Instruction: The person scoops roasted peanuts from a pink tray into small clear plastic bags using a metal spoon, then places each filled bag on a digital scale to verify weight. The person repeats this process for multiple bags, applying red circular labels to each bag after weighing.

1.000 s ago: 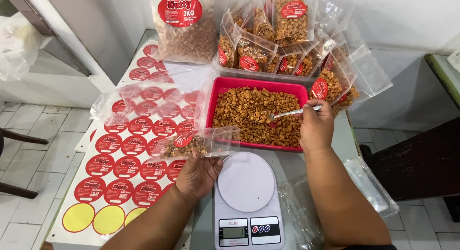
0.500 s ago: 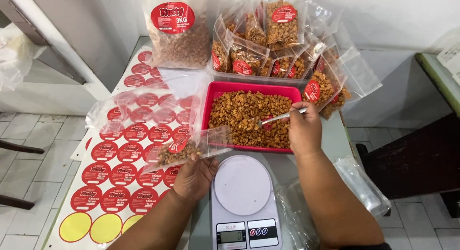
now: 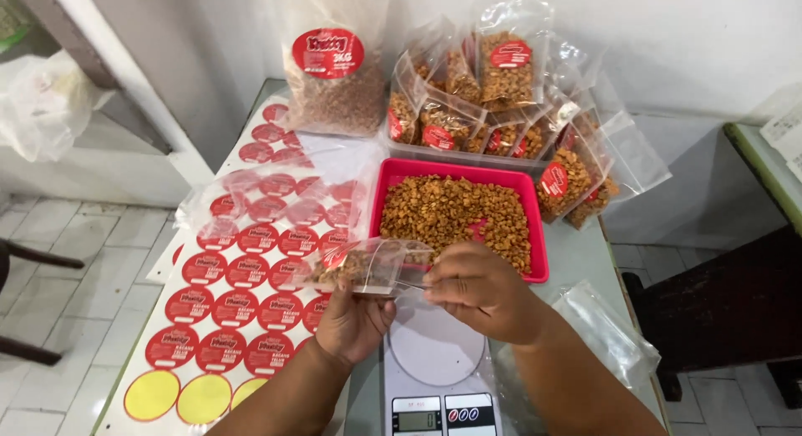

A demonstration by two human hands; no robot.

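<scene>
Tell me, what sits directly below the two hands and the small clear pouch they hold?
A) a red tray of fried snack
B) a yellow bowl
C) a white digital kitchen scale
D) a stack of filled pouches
C: the white digital kitchen scale lies under the left hand, the right hand and the small clear pouch; the red tray sits farther back.

A small clear plastic pouch (image 3: 368, 267), partly filled with golden-brown fried snack pieces, lies tilted on its side, mouth toward the right, held above the white kitchen scale (image 3: 434, 361).
</scene>
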